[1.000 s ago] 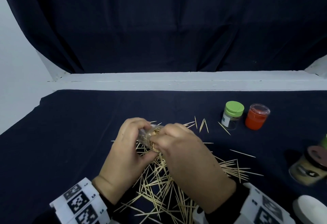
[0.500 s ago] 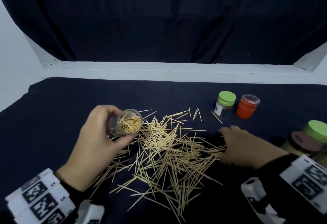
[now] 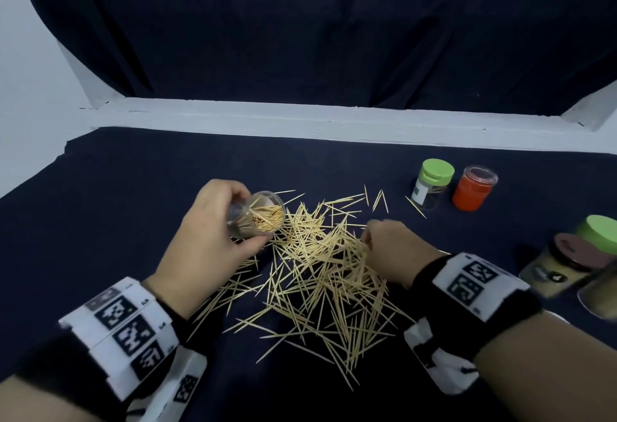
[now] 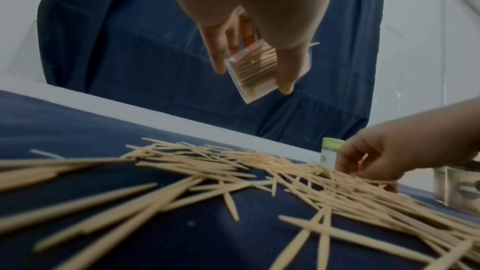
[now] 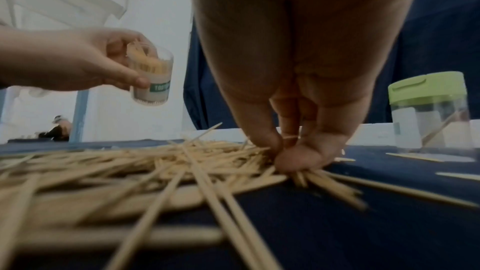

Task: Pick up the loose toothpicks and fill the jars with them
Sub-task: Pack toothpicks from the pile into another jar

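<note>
The left hand (image 3: 203,238) grips a clear jar (image 3: 256,218) left of centre in the head view, its fingers (image 4: 217,48) and thumb curled round the wall; the jar is held clear of the tabletop (image 3: 133,188) and tilted, mouth open toward the camera; it is partly filled with toothpicks lying side by side, and from the right wrist it shows a green label band low on its wall (image 5: 152,75). The loose toothpicks (image 3: 320,264) lie in a tangled heap at the centre of the dark cloth, just right of the jar, with a few strays toward the upper right. The right hand (image 3: 394,251) is down on the right edge of the heap; its fingers (image 5: 262,130) and thumb are clenched on a small bunch of toothpicks against the cloth. In the upper right of the head view stands a clear jar with a green lid (image 3: 432,184), closed, with a white label; the right wrist view shows at least one toothpick leaning inside it; touching or just beside it, to its right, stands a red jar (image 3: 474,188) with a clear lid; what it holds cannot be told. At the right edge are more jars, blurred: one with a brown lid (image 3: 564,264) and pale contents, one with a green lid (image 3: 601,229) behind it, and part of another below.
</note>
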### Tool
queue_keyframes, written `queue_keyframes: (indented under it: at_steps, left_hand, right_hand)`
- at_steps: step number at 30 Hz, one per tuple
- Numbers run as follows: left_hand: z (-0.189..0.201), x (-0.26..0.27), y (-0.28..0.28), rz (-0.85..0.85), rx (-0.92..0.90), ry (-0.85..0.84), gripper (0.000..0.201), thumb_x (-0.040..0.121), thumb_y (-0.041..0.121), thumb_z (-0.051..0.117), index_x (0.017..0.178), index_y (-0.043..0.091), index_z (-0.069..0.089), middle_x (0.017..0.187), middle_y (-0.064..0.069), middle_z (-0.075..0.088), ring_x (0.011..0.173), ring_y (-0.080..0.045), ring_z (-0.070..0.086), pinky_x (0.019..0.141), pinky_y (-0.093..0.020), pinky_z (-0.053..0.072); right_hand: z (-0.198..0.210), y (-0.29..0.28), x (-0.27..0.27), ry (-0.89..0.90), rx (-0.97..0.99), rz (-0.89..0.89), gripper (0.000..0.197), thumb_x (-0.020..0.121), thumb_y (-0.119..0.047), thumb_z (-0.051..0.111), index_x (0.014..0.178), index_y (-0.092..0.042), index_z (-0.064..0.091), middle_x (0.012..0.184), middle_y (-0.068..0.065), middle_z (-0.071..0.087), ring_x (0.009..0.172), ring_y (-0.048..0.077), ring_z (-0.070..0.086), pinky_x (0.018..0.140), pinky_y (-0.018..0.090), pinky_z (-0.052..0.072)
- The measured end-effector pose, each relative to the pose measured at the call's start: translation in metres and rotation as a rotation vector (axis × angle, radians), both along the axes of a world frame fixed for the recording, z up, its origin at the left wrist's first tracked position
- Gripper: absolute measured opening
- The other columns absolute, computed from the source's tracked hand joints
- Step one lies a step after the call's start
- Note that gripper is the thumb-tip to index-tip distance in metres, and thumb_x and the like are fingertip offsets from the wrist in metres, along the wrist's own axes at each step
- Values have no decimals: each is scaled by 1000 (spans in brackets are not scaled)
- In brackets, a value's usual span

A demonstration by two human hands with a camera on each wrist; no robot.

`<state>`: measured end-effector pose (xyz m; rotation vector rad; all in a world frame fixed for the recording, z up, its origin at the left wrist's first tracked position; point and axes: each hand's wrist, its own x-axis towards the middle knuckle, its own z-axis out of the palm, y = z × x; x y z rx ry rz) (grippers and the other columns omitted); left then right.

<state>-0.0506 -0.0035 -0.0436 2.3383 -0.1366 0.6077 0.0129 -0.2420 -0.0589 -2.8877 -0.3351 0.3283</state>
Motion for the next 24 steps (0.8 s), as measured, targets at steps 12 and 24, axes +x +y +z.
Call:
queue_keyframes:
  at_steps: [12,24]
  left_hand:
    - [0,2,0,0,16,23,52,65,23,86,101,27,48,100,21,46,98,9,47,71,-9,42]
    - [-1,4,0,-8,7,25,52,66,23,86,100,28,47,101,20,46,98,6,47,72,-7,41]
  right_hand:
    - [26,-40,-47,44,-272,344,46,80,-39,60,117,-22,38,120,-2,46,109,17,52,90,31,45]
    - [15,5,-8,-25,80,170,30,85,-32,63,110,-24,50,103,-3,56,93,16,57,80,31,48]
